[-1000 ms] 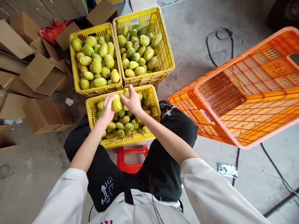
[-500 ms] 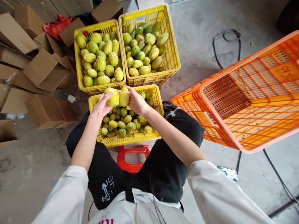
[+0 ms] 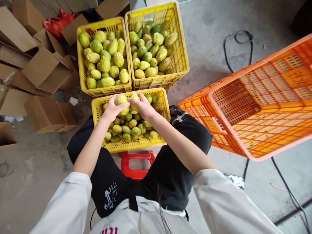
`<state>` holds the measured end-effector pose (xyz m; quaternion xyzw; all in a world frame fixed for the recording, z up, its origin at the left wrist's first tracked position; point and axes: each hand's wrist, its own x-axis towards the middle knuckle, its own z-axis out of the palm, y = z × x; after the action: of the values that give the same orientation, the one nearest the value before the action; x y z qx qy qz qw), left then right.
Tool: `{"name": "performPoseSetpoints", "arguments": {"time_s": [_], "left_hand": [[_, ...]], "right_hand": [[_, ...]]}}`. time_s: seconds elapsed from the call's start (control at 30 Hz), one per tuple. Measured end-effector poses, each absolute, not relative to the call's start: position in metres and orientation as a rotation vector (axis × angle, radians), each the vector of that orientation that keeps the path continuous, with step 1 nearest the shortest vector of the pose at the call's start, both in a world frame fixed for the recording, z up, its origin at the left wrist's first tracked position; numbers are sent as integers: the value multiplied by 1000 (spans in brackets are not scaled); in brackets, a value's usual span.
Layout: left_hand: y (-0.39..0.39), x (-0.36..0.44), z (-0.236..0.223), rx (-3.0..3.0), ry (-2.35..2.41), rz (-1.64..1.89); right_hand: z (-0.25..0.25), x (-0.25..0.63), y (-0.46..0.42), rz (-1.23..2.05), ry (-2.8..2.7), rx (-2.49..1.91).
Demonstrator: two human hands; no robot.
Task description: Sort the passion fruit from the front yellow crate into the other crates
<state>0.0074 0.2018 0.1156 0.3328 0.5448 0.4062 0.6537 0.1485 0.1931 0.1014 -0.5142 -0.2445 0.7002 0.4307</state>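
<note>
My left hand [image 3: 112, 110] is closed round a plump yellow-green fruit [image 3: 121, 100], with the thumb across its near side. Beside it, my right hand [image 3: 144, 106] grips a second yellow fruit [image 3: 134, 97], partly covered by the thumb and fingers. The thumbs nearly meet, and I cannot tell whether the two fruits touch. Both hands are above the far part of a low yellow crate [image 3: 136, 149], which holds many small green-yellow fruits [image 3: 136, 131]. The fruits' exact kind is unclear; they are oval, some ridged, like small papayas or quinces.
Behind stand two yellow crates, left [image 3: 80, 65] and right [image 3: 184, 48], filled with larger fruits. An orange crate [image 3: 243, 143] lies tilted at right. Cardboard boxes [image 3: 44, 70] are heaped at left. A red stool [image 3: 125, 164] is between my knees; black cable [image 3: 225, 55] crosses the floor.
Both hands have turned inward and come slightly lower and nearer me, each keeping its fruit. The thumbs now lie over the fruits' near sides. The crates stay where they were.
</note>
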Motion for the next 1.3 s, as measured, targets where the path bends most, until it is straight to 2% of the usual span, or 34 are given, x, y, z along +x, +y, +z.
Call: {"name": "performPoseSetpoints", "arguments": {"time_s": [0.13,0.3,0.57,0.73,1.03,1.3], "left_hand": [[202,15,117,766,1257,947],[206,14,129,423,1006,844],[216,-5,138,465,979,999],[210,3,131,509,986,906],[203,14,122,359,1033,911],[198,15,129,360,1009,882]], "right_hand": [[103,147,194,1552,-806,-1423],[109,159,200,1363,-1021,-1311],[121,167,205,1692,-766,-1054],[117,156,201,1817,-671,-938],[113,160,207,1707,-598,-1068],[118,159,203,1833,-592,-955]]}}
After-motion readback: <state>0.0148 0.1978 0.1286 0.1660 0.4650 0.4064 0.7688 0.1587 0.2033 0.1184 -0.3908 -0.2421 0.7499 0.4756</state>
